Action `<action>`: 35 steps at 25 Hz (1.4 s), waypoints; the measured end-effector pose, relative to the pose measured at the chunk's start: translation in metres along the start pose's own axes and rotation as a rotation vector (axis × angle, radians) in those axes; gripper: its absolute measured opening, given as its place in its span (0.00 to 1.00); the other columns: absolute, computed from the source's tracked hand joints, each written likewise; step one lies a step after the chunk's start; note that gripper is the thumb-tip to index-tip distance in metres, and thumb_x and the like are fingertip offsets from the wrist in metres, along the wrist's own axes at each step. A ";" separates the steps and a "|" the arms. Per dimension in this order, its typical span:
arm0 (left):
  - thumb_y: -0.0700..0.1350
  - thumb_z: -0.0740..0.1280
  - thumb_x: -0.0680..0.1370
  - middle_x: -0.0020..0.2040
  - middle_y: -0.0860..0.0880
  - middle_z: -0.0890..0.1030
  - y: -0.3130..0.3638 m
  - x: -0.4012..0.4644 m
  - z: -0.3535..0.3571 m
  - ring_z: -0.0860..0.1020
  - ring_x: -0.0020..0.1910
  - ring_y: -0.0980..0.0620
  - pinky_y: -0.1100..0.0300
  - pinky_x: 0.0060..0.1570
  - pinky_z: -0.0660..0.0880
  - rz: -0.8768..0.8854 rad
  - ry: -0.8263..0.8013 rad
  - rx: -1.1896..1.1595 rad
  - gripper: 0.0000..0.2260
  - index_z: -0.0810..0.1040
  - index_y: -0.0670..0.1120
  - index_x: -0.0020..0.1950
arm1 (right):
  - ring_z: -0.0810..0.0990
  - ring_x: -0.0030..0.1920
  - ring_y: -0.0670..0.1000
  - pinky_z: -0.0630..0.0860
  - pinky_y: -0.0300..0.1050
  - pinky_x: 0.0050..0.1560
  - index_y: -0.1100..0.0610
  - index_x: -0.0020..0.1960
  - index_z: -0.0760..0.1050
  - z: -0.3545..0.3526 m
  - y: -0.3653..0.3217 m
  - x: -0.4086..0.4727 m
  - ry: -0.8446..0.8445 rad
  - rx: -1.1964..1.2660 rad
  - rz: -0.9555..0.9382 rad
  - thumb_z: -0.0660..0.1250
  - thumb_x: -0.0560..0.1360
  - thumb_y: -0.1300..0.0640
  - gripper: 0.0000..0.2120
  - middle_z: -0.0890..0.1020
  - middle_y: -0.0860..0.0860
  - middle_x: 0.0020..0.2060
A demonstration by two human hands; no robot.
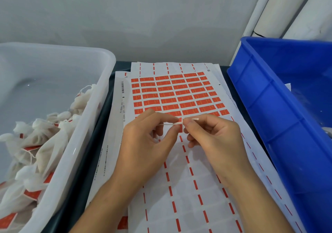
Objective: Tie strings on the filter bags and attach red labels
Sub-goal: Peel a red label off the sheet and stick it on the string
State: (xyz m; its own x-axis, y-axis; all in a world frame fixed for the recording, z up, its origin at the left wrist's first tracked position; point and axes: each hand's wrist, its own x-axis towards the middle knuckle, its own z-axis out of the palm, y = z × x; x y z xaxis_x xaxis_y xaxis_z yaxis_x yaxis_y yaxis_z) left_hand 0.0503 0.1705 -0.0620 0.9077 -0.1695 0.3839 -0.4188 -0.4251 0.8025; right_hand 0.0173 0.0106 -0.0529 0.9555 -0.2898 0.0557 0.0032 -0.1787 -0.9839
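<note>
Thin white string (175, 123), pinched taut

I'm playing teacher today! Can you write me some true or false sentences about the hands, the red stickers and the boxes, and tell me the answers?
1. Both hands pinch a white string between them. True: the left hand and right hand hold it with a red label.
2. The finished filter bags lie in the blue bin. False: they lie in the clear white tub on the left.
3. The sticker sheet still has rows of red labels at its far end. True.
4. The blue bin stands on the left. False: it stands on the right.
</note>
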 end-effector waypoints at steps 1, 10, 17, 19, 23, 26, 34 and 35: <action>0.50 0.75 0.77 0.45 0.64 0.81 0.000 0.000 0.000 0.79 0.48 0.56 0.69 0.44 0.77 0.000 0.001 -0.003 0.07 0.83 0.58 0.53 | 0.86 0.41 0.42 0.78 0.29 0.36 0.43 0.44 0.84 0.000 0.000 0.000 0.007 0.000 -0.006 0.73 0.76 0.48 0.02 0.86 0.38 0.38; 0.51 0.76 0.76 0.40 0.61 0.81 0.000 0.001 -0.001 0.78 0.45 0.55 0.70 0.41 0.75 -0.044 -0.005 -0.052 0.03 0.84 0.56 0.49 | 0.85 0.51 0.40 0.79 0.28 0.42 0.36 0.49 0.82 0.004 0.002 0.001 -0.028 0.028 -0.042 0.71 0.79 0.47 0.05 0.86 0.35 0.46; 0.53 0.76 0.76 0.41 0.59 0.82 -0.002 0.002 -0.003 0.78 0.41 0.54 0.69 0.39 0.75 -0.115 -0.026 -0.157 0.02 0.84 0.58 0.47 | 0.87 0.47 0.42 0.80 0.30 0.42 0.43 0.48 0.83 0.004 0.002 0.000 -0.043 0.103 -0.045 0.71 0.79 0.52 0.04 0.87 0.38 0.44; 0.54 0.75 0.76 0.41 0.59 0.82 -0.003 0.002 -0.003 0.79 0.42 0.53 0.70 0.40 0.76 -0.137 -0.027 -0.166 0.02 0.83 0.60 0.46 | 0.87 0.46 0.43 0.80 0.31 0.41 0.44 0.49 0.83 0.003 0.001 0.000 -0.047 0.115 -0.040 0.71 0.79 0.52 0.03 0.87 0.39 0.43; 0.54 0.76 0.76 0.42 0.59 0.83 -0.004 0.002 -0.002 0.80 0.45 0.54 0.67 0.46 0.79 -0.164 -0.028 -0.173 0.02 0.84 0.60 0.46 | 0.88 0.46 0.44 0.81 0.32 0.42 0.45 0.49 0.83 0.002 0.001 0.000 -0.051 0.124 -0.034 0.70 0.79 0.52 0.03 0.88 0.40 0.43; 0.53 0.76 0.76 0.42 0.58 0.83 -0.003 0.002 -0.002 0.81 0.46 0.53 0.65 0.49 0.80 -0.180 -0.029 -0.175 0.02 0.84 0.60 0.46 | 0.88 0.46 0.44 0.81 0.33 0.42 0.46 0.50 0.83 0.002 0.001 0.000 -0.050 0.121 -0.032 0.70 0.79 0.52 0.03 0.88 0.41 0.43; 0.54 0.76 0.76 0.42 0.59 0.84 -0.001 0.002 -0.002 0.81 0.46 0.55 0.70 0.48 0.79 -0.216 -0.026 -0.177 0.02 0.84 0.59 0.46 | 0.88 0.44 0.45 0.82 0.34 0.42 0.46 0.50 0.83 0.002 0.001 0.000 -0.052 0.113 -0.030 0.70 0.79 0.52 0.03 0.88 0.42 0.42; 0.54 0.76 0.75 0.42 0.60 0.84 0.000 0.002 -0.002 0.81 0.46 0.56 0.72 0.48 0.78 -0.224 -0.025 -0.179 0.02 0.84 0.59 0.45 | 0.88 0.44 0.45 0.82 0.34 0.42 0.46 0.50 0.83 0.002 0.001 0.000 -0.052 0.113 -0.030 0.70 0.79 0.52 0.03 0.88 0.42 0.42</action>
State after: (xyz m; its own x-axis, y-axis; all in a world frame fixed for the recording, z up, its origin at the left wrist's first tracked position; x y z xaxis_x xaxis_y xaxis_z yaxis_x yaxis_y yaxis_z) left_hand 0.0522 0.1718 -0.0609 0.9776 -0.1118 0.1783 -0.2037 -0.2915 0.9346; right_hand 0.0180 0.0121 -0.0543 0.9684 -0.2362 0.0794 0.0625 -0.0784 -0.9950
